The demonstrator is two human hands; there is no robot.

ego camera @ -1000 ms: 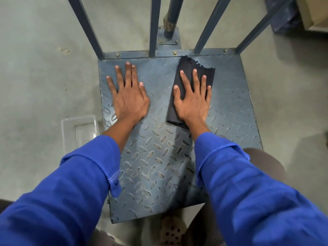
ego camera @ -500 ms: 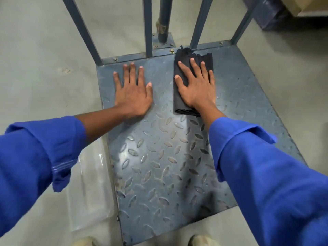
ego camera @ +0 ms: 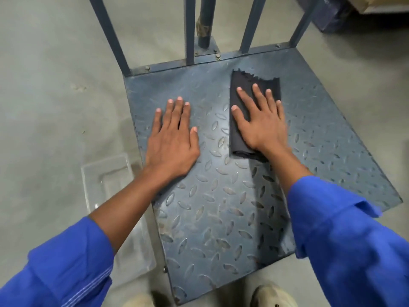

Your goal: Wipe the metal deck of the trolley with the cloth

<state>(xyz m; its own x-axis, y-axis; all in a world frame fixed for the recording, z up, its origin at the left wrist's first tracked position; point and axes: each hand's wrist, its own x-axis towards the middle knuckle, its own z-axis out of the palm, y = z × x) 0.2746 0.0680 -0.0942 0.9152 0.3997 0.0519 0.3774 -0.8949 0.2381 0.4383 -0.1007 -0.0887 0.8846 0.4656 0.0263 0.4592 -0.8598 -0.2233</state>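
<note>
The right hand [ego camera: 261, 127] lies flat, fingers spread, on the folded cloth [ego camera: 240, 120] at upper centre-right of the deck [ego camera: 221, 207] — long axis toward the uprights. The left hand [ego camera: 173, 138], open, braces on bare plate.

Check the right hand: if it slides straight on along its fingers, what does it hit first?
The right hand, flat on the cloth, points toward the deck's far edge. First in line looks like the bolted rail and upright bars there; exact bar uncertain.
</note>
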